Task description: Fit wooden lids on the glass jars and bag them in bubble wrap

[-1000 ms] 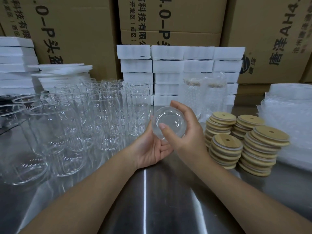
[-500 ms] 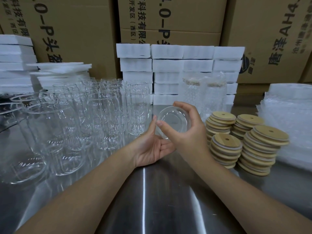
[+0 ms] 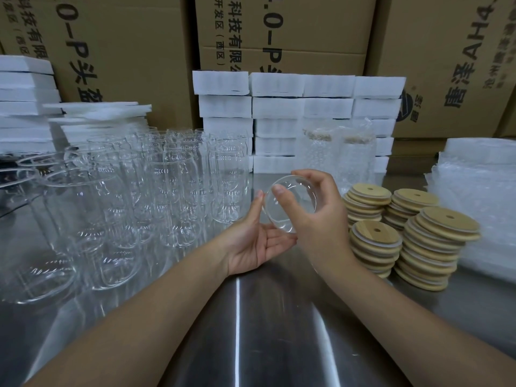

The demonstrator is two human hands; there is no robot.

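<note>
The right hand grips a glass jar above the tabletop, thumb curled over the near rim and fingers wrapped round the far side. The jar is turned end-on to the camera, so it shows as a clear circle; whether the mouth or the base faces forward cannot be told. The left hand lies spread beside and beneath it, palm up, thumb raised by the jar's left edge and fingers reaching under its lower edge.

Just right of the right hand stand four stacks of wooden lids, close together, each top lid showing a small hole. Behind them, two bagged jars stand upright in bubble wrap with a lid on each. A heap of bubble wrap bags fills the right edge.

To the left, a dense crowd of empty jars stands upright, reaching to the left edge. White foam blocks are stacked at the back against cardboard boxes. Bare steel runs from the hands toward the near edge, between the two forearms.
</note>
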